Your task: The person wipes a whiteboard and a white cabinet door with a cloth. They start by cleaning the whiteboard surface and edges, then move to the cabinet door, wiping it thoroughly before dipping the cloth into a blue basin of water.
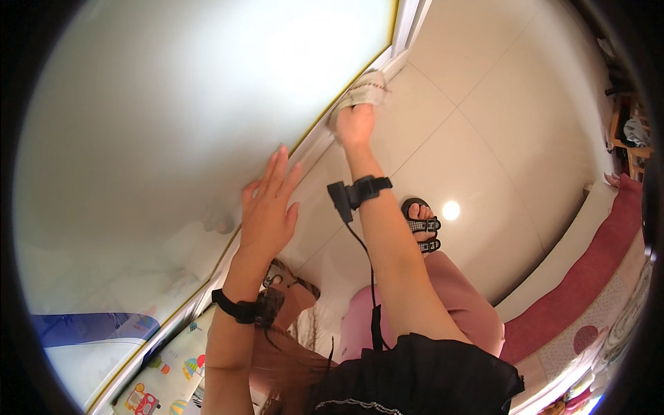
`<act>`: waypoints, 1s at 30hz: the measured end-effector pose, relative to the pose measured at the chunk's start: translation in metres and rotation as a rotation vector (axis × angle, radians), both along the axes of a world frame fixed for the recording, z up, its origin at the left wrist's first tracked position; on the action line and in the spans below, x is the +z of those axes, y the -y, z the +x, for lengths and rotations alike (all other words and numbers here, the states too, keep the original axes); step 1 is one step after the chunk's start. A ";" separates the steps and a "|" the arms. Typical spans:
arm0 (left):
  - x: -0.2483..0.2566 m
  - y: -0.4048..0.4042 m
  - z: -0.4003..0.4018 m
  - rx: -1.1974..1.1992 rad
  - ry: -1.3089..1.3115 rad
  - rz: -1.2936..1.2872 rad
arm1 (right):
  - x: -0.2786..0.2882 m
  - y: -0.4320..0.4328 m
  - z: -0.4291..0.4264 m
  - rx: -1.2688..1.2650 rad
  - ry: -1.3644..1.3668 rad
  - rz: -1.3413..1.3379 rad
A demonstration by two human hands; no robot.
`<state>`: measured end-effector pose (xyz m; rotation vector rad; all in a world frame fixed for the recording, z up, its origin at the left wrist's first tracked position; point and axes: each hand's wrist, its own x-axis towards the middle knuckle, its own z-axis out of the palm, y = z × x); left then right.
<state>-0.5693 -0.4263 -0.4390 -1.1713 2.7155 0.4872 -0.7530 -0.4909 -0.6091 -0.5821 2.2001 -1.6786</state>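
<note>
A pale cloth (367,91) lies bunched under my right hand (357,124), against the white bottom frame (316,136) of a frosted glass panel. My right fingers are mostly hidden by the cloth. My left hand (271,205) rests with its fingers spread at the lower edge of the frosted glass panel (171,140), which has a yellow edge strip, and it holds nothing. Each wrist wears a black strap with a small device; a cable runs from the one on the right arm.
Glossy floor tiles (467,145) lie right of the panel. My sandalled feet are beneath my arms. A bed or sofa with a red cover (576,275) curves along the right. A wooden rack (625,129) stands farther back. A cartoon-patterned surface (171,371) is at lower left.
</note>
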 end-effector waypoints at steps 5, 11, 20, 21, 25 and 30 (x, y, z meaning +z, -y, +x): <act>-0.001 0.002 -0.002 0.004 -0.028 -0.039 | 0.000 0.009 -0.023 0.043 0.061 0.038; 0.003 -0.003 0.012 -0.004 -0.021 0.009 | 0.009 0.029 -0.091 0.091 0.402 0.187; -0.004 -0.008 0.056 0.057 0.073 0.226 | -0.022 -0.054 0.129 0.164 0.154 -0.088; -0.004 -0.010 0.060 0.063 0.045 0.217 | -0.014 -0.063 0.145 0.172 0.158 -0.089; 0.009 -0.015 0.072 0.099 0.015 0.249 | -0.012 -0.071 0.151 0.173 0.057 -0.041; 0.024 -0.027 0.110 0.200 0.028 0.301 | -0.032 -0.023 0.061 0.140 -0.029 -0.057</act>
